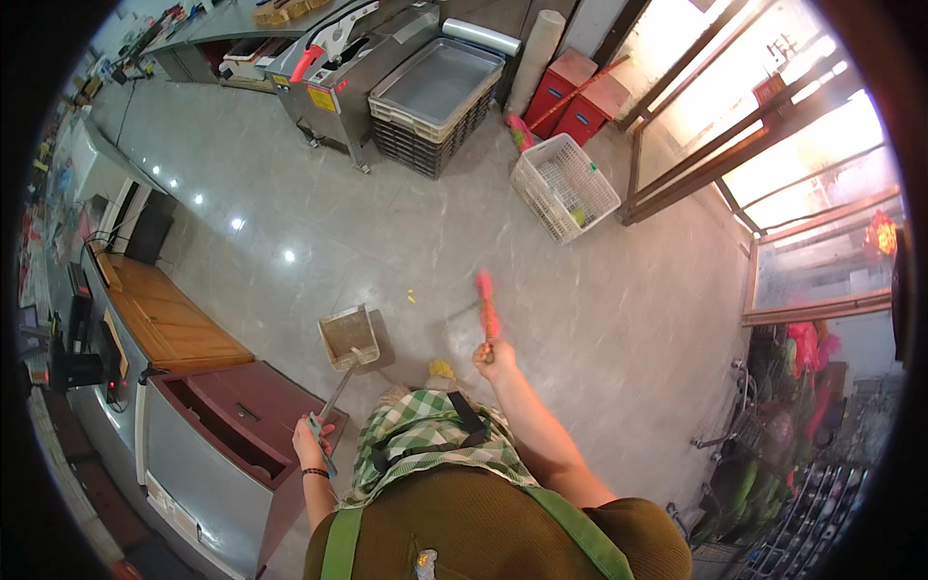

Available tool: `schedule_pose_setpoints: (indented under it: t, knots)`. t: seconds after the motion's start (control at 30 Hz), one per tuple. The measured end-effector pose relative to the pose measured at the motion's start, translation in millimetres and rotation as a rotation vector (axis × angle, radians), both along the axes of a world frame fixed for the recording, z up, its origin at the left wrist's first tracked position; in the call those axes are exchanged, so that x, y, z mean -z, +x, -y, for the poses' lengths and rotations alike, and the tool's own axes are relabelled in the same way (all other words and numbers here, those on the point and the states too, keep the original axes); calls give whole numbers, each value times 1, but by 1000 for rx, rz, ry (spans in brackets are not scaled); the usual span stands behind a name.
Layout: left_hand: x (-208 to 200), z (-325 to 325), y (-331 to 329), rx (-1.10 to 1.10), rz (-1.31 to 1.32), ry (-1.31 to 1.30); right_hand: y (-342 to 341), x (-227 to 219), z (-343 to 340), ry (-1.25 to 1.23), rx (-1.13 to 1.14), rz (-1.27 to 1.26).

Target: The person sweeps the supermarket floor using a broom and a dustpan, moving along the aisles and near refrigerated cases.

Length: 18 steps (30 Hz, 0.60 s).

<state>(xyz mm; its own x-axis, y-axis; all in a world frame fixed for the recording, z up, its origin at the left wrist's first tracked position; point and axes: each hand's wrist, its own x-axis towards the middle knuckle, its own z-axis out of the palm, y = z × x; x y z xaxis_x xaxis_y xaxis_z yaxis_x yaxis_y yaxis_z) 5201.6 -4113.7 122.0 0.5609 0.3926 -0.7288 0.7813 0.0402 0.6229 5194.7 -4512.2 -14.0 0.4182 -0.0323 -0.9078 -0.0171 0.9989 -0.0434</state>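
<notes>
My left hand, low on the left, is closed around the upper end of a long-handled dustpan. The pan is pale and worn, with its handle slanting up to my fingers, and it is at the floor. Ahead of my body, my right hand grips a red-pink stick that looks like a broom handle. Its far end is smeared by motion, and I cannot make out a broom head. Small yellow bits lie on the floor between the dustpan and the stick. A yellow thing shows beside my green checked apron.
A white plastic basket stands on the tiled floor ahead, near red boxes and a glass door. Stacked trays sit beside a steel machine. A dark red cabinet is close on my left.
</notes>
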Motion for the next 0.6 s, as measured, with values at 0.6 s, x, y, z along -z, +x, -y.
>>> schedule_pose_setpoints:
  t: [0.6]
  knots:
    - [11, -86, 140, -48, -25, 22, 160, 93, 36, -318, -130, -327]
